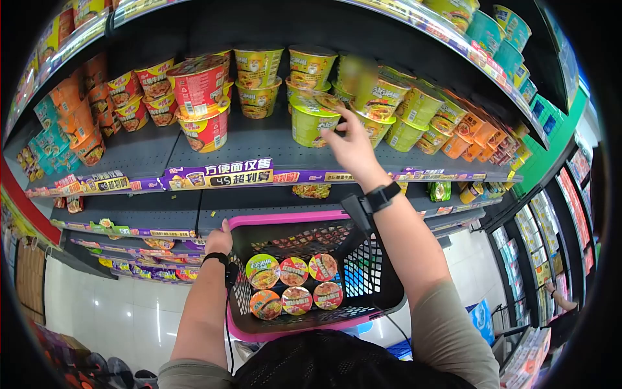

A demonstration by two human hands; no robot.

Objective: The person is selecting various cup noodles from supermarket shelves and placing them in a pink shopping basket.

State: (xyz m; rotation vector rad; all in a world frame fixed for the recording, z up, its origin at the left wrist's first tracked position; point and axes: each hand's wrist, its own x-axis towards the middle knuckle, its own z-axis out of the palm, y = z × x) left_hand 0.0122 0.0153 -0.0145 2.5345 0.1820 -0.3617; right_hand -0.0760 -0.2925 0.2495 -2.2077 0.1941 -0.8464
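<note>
My right hand [353, 142] reaches up to the shelf. Its thumb and fingers close on the right side and lid edge of a green instant noodle cup [313, 129], which stands upright at the shelf's front. Lower down, my left hand [219, 240] is wrapped round the left end of the pink rim of a black shopping basket [285, 218]. Inside the basket several noodle cups stand lid up in two rows: a green one [262, 271], an orange one [265, 304] and red ones [328, 295].
Stacked red noodle cups [202, 133] stand to the left on the shelf [259, 146], yellow ones [259, 97] behind, and green and orange stacks to the right. A price strip [220, 175] runs along the front edge. Another person's arm [560, 298] shows at far right.
</note>
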